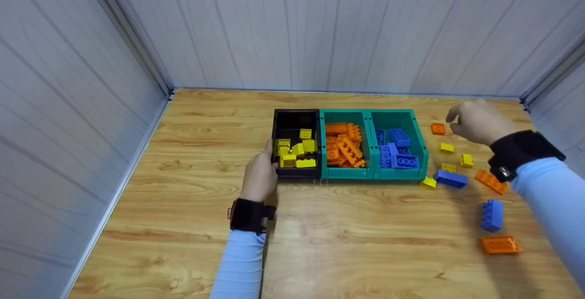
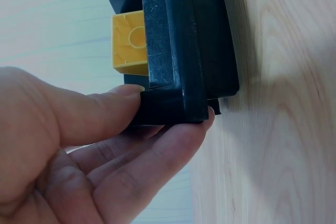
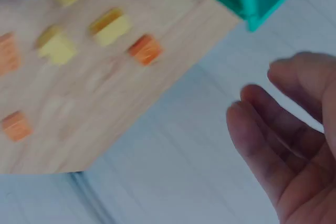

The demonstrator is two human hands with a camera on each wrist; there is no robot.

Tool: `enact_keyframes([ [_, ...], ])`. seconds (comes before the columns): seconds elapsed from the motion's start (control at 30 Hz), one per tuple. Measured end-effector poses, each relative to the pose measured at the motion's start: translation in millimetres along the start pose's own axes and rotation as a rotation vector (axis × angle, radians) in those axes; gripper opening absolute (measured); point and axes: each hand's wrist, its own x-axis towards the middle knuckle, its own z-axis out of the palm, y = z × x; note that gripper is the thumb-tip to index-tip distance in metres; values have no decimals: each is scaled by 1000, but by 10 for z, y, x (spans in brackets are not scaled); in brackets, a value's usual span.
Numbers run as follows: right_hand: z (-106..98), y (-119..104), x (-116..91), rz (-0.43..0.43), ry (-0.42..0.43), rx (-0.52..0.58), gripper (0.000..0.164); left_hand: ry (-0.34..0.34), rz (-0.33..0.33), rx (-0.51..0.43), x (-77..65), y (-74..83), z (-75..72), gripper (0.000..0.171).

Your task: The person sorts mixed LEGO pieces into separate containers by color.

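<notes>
My left hand (image 1: 259, 178) holds the near left corner of a black bin (image 1: 296, 174), thumb and fingers pinching its rim in the left wrist view. Yellow toy bricks (image 1: 308, 146) lie inside that bin. Over the table's right side hovers my right hand (image 1: 482, 120), its fingers loosely bent and nothing between them in the right wrist view. Closest to it is a small orange brick (image 1: 438, 128), apart from the fingertips. Below this lie small yellow bricks (image 1: 447, 148), and the right wrist view shows the same loose bricks slightly blurred.
Two teal bins adjoin the black one: the middle bin (image 1: 347, 173) holds orange bricks, the right bin (image 1: 398, 174) blue ones. Blue bricks (image 1: 491, 215) and longer orange bricks (image 1: 500, 245) are scattered at the right. Pale panel walls (image 1: 301, 34) enclose the wooden table (image 1: 192, 152).
</notes>
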Motion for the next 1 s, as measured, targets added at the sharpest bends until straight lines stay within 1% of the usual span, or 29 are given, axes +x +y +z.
enact_keyframes([
  [0.1,130,129,-84,5,-87,31,23,-2,-11,-2,14,-25,-6,66],
  [0.2,316,222,-163,-7,-131,64,23,-2,-17,-3,24,-47,-14,66],
  [0.3,510,269,-237,-59,-127,81,23,5,-9,9,27,-70,-22,66],
  [0.43,712,287,-313,-108,-120,76,30,9,4,28,36,-91,-35,66],
  [0.53,807,287,-347,-107,-123,66,33,8,0,32,40,-100,-41,66],
  [0.73,928,280,-395,-89,-129,44,31,5,-9,27,48,-112,-39,67],
  [0.87,986,298,-402,-58,-114,61,30,11,-8,24,57,-110,-36,67],
  [1.0,1038,337,-388,-49,-107,71,28,17,-11,14,58,-109,-31,67],
])
